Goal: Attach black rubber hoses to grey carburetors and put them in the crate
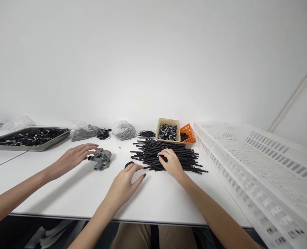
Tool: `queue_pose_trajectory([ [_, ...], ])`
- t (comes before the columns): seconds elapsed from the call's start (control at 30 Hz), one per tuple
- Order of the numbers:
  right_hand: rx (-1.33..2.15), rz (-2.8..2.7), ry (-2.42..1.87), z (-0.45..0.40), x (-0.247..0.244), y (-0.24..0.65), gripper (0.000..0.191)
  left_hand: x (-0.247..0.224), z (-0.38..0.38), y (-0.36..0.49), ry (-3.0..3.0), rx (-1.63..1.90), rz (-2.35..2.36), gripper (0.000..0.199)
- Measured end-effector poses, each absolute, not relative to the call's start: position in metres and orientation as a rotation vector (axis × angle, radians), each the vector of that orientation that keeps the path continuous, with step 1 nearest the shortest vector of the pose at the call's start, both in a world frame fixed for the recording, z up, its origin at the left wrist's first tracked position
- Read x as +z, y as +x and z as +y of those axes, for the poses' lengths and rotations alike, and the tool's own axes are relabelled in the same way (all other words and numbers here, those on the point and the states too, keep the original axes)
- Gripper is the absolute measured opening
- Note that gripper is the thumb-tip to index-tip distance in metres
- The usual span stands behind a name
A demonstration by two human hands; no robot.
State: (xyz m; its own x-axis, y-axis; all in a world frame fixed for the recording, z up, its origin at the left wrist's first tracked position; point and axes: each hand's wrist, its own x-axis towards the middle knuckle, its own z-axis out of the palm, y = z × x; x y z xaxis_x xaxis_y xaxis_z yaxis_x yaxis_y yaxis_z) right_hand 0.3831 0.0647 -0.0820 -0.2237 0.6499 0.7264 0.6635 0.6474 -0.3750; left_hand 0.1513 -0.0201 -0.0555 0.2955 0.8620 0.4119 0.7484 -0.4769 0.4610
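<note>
My right hand [172, 163] lies over the pile of thin black rods [179, 150], its thumb and finger closed on one black rod [151, 154] at the top left of the heap. Just left of the pile is my left hand [124, 185], low over the table, thumb and fingers apart with nothing visible between them. Beyond its knuckles sits a small black object [128, 164], partly hidden by the hand. A co-worker's hand [78, 155] reaches in from the left to a cluster of grey plastic parts [101, 159].
Behind the rods stand a cream bin [180, 133] of small dark rings and an orange basket [192, 133]. A large white perforated crate [228, 173] borders the right side. At left are a metal tray [43, 147] of black pieces and plastic bags [124, 129] of small parts.
</note>
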Motion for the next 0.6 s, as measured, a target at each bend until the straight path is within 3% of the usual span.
queue_pose_trajectory([
  [0.17, 0.076, -2.060, -0.966, 0.054, -0.083, 0.367, 0.016, -0.057, -0.030, 0.079, 2.096, 0.982, 2.048, 0.032],
  [0.27, 0.093, -2.091, -0.950, 0.052, -0.084, 0.362, 0.016, -0.055, -0.022, 0.039, 1.863, 0.746, 2.536, 0.041],
  [0.4, 0.102, -2.122, -0.944, 0.051, -0.085, 0.359, 0.015, -0.060, -0.007, 0.018, 1.843, 0.444, 2.491, 0.048],
  [0.6, 0.132, -2.173, -0.933, 0.050, -0.087, 0.359, 0.013, -0.070, 0.008, 0.026, 2.103, 0.395, 2.450, 0.044],
])
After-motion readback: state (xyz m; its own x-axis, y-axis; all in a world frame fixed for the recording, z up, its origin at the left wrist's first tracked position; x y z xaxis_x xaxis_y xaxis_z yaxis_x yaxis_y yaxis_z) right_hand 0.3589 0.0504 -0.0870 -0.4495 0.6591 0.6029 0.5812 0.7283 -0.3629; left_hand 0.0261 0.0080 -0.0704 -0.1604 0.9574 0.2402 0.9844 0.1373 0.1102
